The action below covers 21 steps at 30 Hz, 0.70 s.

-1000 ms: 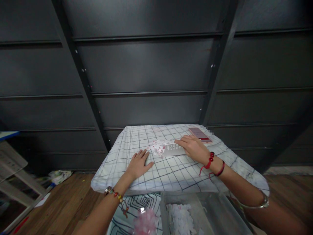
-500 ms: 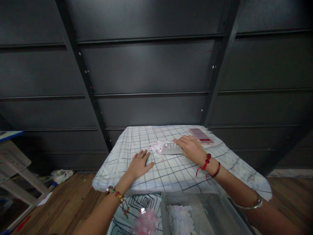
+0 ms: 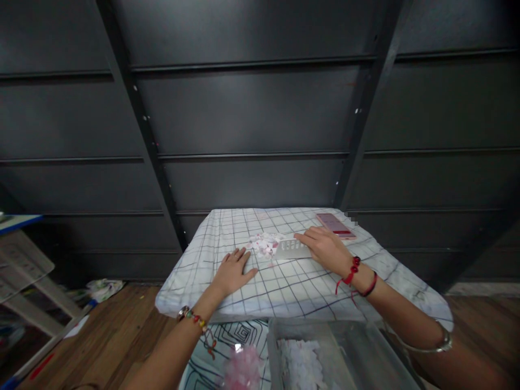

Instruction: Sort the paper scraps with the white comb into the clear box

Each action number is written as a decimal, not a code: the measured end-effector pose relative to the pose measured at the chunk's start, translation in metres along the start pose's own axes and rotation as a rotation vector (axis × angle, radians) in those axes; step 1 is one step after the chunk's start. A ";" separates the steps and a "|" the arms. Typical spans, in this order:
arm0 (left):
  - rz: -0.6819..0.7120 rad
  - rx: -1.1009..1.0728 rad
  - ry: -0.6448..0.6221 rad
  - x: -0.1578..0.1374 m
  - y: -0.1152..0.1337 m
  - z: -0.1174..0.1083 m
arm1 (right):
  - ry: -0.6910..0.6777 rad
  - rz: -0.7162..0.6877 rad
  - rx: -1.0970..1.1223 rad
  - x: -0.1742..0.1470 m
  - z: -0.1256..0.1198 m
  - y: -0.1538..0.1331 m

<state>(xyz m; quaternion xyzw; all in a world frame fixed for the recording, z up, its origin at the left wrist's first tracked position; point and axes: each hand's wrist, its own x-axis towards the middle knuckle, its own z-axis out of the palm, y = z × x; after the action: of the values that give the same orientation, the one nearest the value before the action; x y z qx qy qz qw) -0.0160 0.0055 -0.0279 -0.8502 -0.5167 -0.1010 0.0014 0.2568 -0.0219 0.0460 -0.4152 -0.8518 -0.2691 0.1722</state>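
Note:
My right hand (image 3: 328, 250) has its fingers closed on the right end of a light grey slotted plate (image 3: 293, 249), whose lower edge is at the cloth. Small white and pinkish paper-like pieces (image 3: 263, 245) lie in a loose heap at the plate's left end. My left hand (image 3: 234, 272) rests flat on the checked cloth (image 3: 280, 298), fingers spread, just left of and nearer than the heap. Its fingertips come close to the pieces; whether they touch any I cannot tell.
A phone (image 3: 335, 226) lies at the cloth's back right. In front stand a translucent divided box (image 3: 357, 346) with white pieces in its left part and a pink translucent bundle (image 3: 242, 368). A dark panelled wall (image 3: 252, 119) rises behind; a small white stand (image 3: 30, 265) is at left.
My right hand and the slotted plate have moved slightly right, away from the heap, showing more of the pieces. My left hand stays in nearly the same place.

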 end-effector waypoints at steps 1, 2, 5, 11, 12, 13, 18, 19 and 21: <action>0.001 -0.002 0.000 0.000 0.000 0.000 | 0.002 -0.001 -0.003 -0.002 0.000 0.002; 0.001 -0.003 0.000 0.000 0.000 0.000 | 0.004 0.001 -0.007 -0.003 0.000 0.003; -0.004 -0.006 0.000 0.000 0.000 0.001 | 0.018 0.016 -0.015 -0.003 0.001 0.003; -0.007 -0.011 0.000 0.001 -0.001 0.001 | 0.040 0.006 -0.005 0.005 0.000 -0.008; -0.008 -0.013 -0.003 0.001 0.000 0.001 | 0.035 0.004 -0.006 0.005 0.000 -0.009; -0.009 -0.016 -0.005 0.001 0.000 0.000 | 0.029 0.004 -0.009 0.005 0.000 -0.008; -0.009 -0.033 0.000 0.000 0.000 0.000 | 0.019 0.015 -0.036 0.000 -0.004 -0.002; -0.008 -0.034 0.001 0.000 0.000 0.000 | 0.022 0.024 -0.036 0.000 -0.005 -0.001; -0.007 -0.030 0.000 0.000 -0.001 0.001 | 0.027 0.043 -0.030 0.002 -0.006 -0.002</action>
<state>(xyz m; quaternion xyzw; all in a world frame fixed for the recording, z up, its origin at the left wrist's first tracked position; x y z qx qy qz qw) -0.0168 0.0062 -0.0286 -0.8482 -0.5182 -0.1090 -0.0118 0.2551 -0.0253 0.0510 -0.4322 -0.8361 -0.2838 0.1833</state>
